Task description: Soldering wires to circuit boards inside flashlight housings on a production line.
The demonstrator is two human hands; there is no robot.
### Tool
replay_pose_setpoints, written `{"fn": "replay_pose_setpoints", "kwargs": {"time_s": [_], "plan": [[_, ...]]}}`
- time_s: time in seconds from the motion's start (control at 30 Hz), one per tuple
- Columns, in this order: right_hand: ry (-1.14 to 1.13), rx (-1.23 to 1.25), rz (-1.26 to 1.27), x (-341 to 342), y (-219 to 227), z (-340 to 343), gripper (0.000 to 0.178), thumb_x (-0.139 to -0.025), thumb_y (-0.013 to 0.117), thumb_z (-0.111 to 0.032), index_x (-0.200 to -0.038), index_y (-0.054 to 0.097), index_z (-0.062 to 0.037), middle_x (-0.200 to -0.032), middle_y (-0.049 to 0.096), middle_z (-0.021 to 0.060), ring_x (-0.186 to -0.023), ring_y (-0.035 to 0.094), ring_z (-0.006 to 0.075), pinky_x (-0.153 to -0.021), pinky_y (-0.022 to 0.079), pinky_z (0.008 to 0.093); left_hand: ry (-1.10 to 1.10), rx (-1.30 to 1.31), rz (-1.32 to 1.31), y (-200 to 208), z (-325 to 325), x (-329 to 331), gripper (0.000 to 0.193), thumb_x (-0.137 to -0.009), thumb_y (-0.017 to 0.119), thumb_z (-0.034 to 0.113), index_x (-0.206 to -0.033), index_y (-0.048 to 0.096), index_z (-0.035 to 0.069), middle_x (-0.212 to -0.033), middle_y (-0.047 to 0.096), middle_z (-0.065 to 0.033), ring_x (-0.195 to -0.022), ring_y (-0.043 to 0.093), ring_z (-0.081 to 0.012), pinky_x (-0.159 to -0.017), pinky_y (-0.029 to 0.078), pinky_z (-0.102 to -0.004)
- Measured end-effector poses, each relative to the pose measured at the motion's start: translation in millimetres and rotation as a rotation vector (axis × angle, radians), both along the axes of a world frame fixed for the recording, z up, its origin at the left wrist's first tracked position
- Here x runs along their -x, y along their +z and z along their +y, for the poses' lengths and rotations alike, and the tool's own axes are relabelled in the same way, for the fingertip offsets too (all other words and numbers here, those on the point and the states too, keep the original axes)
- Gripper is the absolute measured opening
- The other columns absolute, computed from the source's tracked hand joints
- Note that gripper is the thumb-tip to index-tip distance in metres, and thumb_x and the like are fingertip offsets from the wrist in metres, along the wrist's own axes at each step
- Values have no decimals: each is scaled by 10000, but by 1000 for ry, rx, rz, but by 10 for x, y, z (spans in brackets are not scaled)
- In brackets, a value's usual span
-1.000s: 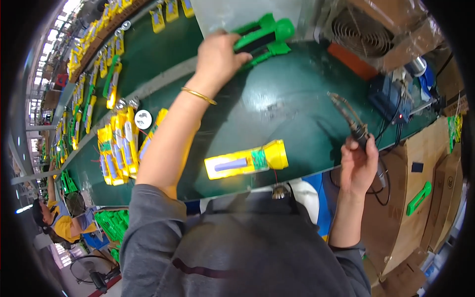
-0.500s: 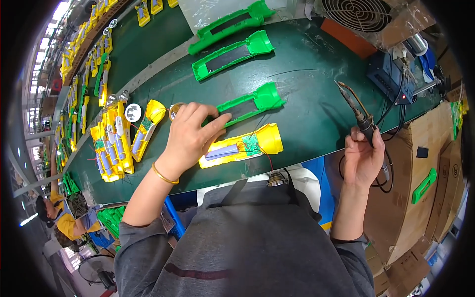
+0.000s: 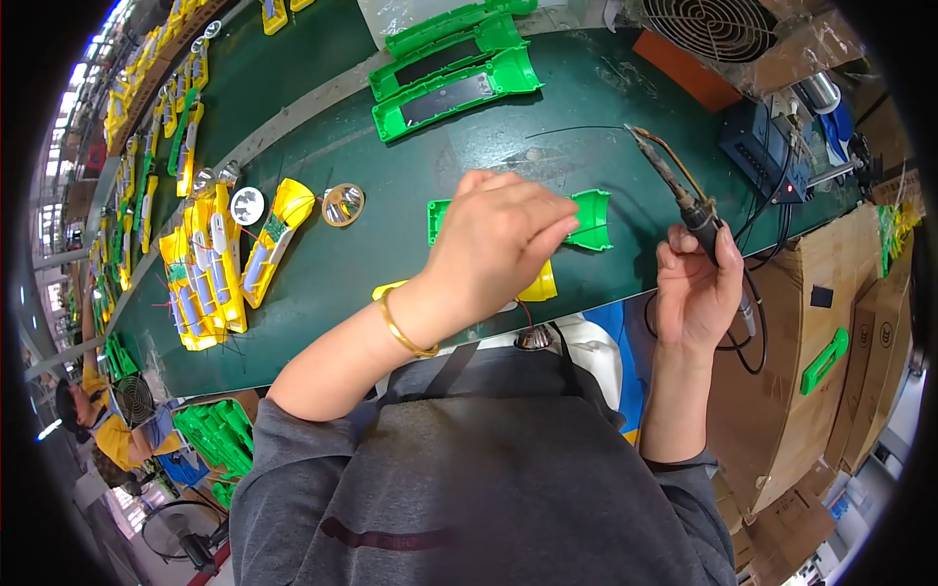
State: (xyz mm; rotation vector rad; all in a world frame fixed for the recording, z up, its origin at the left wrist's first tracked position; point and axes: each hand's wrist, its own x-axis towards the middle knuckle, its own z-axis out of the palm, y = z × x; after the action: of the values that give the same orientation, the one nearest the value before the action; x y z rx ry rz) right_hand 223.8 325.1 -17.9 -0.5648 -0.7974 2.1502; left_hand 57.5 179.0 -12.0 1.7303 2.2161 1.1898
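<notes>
My left hand [image 3: 503, 230] is over a green plastic flashlight half-shell [image 3: 594, 221], hiding its middle. Its fingers are pressed together, and a thin dark wire-like line shows by the fingertips; what they pinch is hidden. Just below, the yellow half-shell [image 3: 540, 283] is mostly covered by the hand and wrist. A small silvery reflector [image 3: 533, 338] hangs at the table's front edge, joined by a red wire. In my right hand [image 3: 699, 288] is a soldering iron [image 3: 696, 205], held upright with its tip pointing up and left, clear of the shells.
Two green half-shells [image 3: 454, 95] lie at the back. Yellow half-shells [image 3: 205, 264] with blue cells and a round reflector [image 3: 343, 205] lie left on the green table [image 3: 342, 283]. At right stand a blue soldering station [image 3: 757, 156], a fan [image 3: 708, 29] and cardboard boxes [image 3: 772, 371].
My left hand has moved right, away from the round reflector. The nearest green half-shell has shifted right and now lies more level. The soldering iron stays in my right hand.
</notes>
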Motion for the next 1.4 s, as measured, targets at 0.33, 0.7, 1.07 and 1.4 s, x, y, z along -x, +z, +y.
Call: {"fn": "replay_pose_setpoints", "kwargs": {"time_s": [0.33,0.7,1.07,1.4], "plan": [[17,-136,-14,482,-187,-88,131,-894,576,-147,-957,553,-34,-930,602,67,-810,522,134,-809,436,296,34,45,-448,111,-214,134,132,-775,704,40,-907,711,32,-808,670,-62,-794,605,-173,-733,457,-287],[270,-184,-169,962,-221,-331,148,-894,595,-167,-920,562,-25,-872,625,65,-792,617,141,-768,479,274,456,-11,-543,-144,-819,118,158,-803,670,30,-959,694,33,-756,635,-29,-743,581,-145,-868,424,-368],[333,-395,-275,553,-87,-432,223,-877,569,-206,-960,497,-12,-847,608,112,-763,595,154,-796,525,356,509,181,-133,70,-1144,76,119,-764,668,20,-880,689,38,-705,582,-45,-734,553,-188,-911,398,-406],[527,-518,-419,504,-23,-390,236,-810,601,-182,-931,511,-1,-807,605,110,-675,574,138,-611,463,245,275,555,-179,147,-1133,356,55,-740,624,94,-708,668,99,-668,552,-52,-752,558,-248,-856,380,-418]]}}
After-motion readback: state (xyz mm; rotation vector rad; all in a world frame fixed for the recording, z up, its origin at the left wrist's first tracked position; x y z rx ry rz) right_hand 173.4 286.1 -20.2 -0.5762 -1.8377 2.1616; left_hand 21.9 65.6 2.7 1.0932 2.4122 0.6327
